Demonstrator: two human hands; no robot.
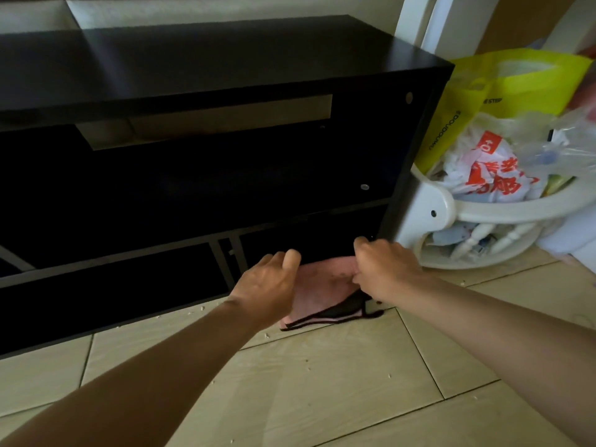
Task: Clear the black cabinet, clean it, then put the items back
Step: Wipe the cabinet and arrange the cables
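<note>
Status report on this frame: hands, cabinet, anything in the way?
Left hand over the pink black-trimmed cloth, grip unclear; right hand pinching its edge. Black cabinet shelves look bare. White spindled frame of plastic bags beside it, not blocking.

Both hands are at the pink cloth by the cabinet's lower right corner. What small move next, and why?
Probably push the pink cloth forward into the lower right compartment of the black cabinet to wipe it: the right hand seems to pinch the cloth's edge, the left hand lies over its other side, and the shelves look bare.
</note>
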